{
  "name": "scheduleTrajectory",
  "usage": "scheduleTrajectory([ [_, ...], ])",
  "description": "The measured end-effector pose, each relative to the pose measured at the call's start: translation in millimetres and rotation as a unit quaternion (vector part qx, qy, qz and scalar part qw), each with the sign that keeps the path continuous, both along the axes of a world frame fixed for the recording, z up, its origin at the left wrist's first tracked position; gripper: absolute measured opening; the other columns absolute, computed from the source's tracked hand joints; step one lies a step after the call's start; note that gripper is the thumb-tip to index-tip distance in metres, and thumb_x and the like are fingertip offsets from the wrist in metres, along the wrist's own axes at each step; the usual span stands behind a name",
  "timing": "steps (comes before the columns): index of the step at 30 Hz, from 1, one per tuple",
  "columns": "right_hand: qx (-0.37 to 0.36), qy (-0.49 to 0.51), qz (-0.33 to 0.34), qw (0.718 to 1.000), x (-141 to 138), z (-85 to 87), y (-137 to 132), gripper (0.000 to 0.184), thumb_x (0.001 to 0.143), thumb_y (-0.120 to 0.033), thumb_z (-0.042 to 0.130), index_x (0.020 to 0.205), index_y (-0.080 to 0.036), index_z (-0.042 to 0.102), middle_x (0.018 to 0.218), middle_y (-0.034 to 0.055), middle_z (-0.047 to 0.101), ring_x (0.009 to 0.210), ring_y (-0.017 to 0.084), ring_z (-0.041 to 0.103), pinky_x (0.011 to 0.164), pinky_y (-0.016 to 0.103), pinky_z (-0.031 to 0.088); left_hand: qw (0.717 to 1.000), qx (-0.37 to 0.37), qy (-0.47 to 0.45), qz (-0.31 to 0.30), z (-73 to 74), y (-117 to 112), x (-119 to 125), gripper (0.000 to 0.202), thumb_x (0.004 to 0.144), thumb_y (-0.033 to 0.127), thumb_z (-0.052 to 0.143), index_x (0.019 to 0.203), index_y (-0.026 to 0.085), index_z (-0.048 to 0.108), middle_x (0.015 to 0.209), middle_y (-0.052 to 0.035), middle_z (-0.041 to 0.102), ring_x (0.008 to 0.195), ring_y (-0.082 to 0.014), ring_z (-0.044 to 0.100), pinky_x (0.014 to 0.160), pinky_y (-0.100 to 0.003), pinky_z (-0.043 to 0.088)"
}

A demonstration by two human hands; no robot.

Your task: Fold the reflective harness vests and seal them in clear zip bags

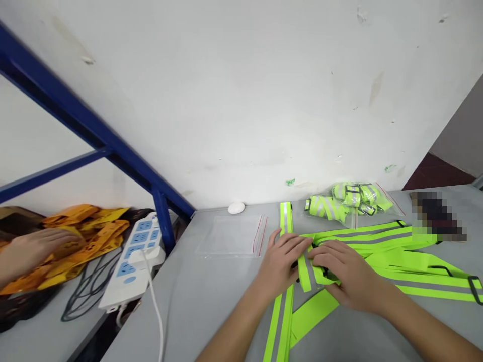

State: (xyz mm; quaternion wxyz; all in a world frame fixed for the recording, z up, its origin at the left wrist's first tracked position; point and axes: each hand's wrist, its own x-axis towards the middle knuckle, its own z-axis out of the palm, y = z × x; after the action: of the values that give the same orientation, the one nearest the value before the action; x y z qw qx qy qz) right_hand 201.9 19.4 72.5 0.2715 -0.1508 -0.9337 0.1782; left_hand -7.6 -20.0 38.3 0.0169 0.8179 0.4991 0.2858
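Observation:
My left hand (278, 262) and my right hand (349, 277) are close together, fingers closed on a neon-yellow reflective strap (305, 276) with a silver stripe. A bit of black buckle shows between them, partly hidden by the fingers. Beneath my left hand, another length of strap (278, 327) runs down the grey table. More loose reflective straps (407, 251) with black buckles lie spread out beyond my right hand. Against the wall sit clear zip bags (354, 198) holding rolled-up straps. Flat clear zip bags (230, 236) with red seal lines lie left of my hands.
A white oval object (236, 207) stands by the wall. On the left are a blue metal frame (113, 146), a white power strip (130, 261) with a cable, and another person's hand (35, 251) on orange material (101, 234). A blurred-out dark object (437, 216) lies far right.

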Motion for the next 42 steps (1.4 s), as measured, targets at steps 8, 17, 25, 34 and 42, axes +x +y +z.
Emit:
scheduleTrajectory([
  [8,0.009,-0.074,-0.035,0.997,-11.2,-3.2,-8.8,0.034,0.086,-0.037,0.062,0.115,-0.020,0.055,0.110,0.0081,0.065,0.103,0.025,0.055,0.097,0.042,0.035,0.999,-0.005,-0.018,-0.030,-8.7,3.2,-2.8,0.047,0.077,0.004,0.048,0.119,0.020,0.060,0.124,-0.0058,0.064,0.114,-0.0234,0.055,0.102,-0.044,0.043],
  [17,0.014,-0.160,-0.021,0.987,-14.5,-7.7,-7.2,0.014,0.085,-0.030,0.060,0.094,-0.019,0.057,0.100,0.0037,0.064,0.097,0.019,0.055,0.089,0.032,0.037,0.989,-0.144,0.006,-0.023,-10.4,3.4,-8.6,0.077,0.066,-0.009,0.041,0.134,0.025,0.050,0.152,-0.0022,0.036,0.139,-0.0236,0.035,0.110,-0.044,0.042],
  [25,-0.033,-0.258,-0.028,0.965,7.5,13.7,4.4,0.014,0.075,-0.013,0.054,0.088,-0.019,0.056,0.090,0.0047,0.065,0.086,0.020,0.056,0.081,0.033,0.038,0.992,-0.115,0.046,-0.024,0.5,-3.7,-3.1,0.056,0.080,0.006,0.046,0.130,0.029,0.056,0.141,-0.0078,0.047,0.128,-0.0278,0.046,0.106,-0.049,0.042],
  [34,-0.051,-0.239,-0.142,0.959,20.8,11.0,-7.4,0.028,0.073,-0.044,0.074,0.080,-0.021,0.059,0.087,0.0034,0.065,0.087,0.024,0.058,0.089,0.042,0.038,0.990,-0.128,0.050,-0.024,2.0,-6.6,12.0,0.051,0.088,0.018,0.048,0.139,0.027,0.044,0.134,-0.0074,0.056,0.120,-0.0256,0.052,0.112,-0.054,0.028],
  [42,0.057,-0.179,-0.317,0.930,2.0,-31.9,-28.6,0.027,0.079,-0.024,0.069,0.102,-0.018,0.059,0.092,0.0076,0.068,0.086,0.026,0.061,0.080,0.040,0.036,0.994,-0.092,0.056,-0.024,1.4,-9.5,16.8,0.043,0.086,0.019,0.053,0.128,0.027,0.056,0.136,-0.0086,0.053,0.124,-0.0283,0.047,0.110,-0.055,0.031],
])
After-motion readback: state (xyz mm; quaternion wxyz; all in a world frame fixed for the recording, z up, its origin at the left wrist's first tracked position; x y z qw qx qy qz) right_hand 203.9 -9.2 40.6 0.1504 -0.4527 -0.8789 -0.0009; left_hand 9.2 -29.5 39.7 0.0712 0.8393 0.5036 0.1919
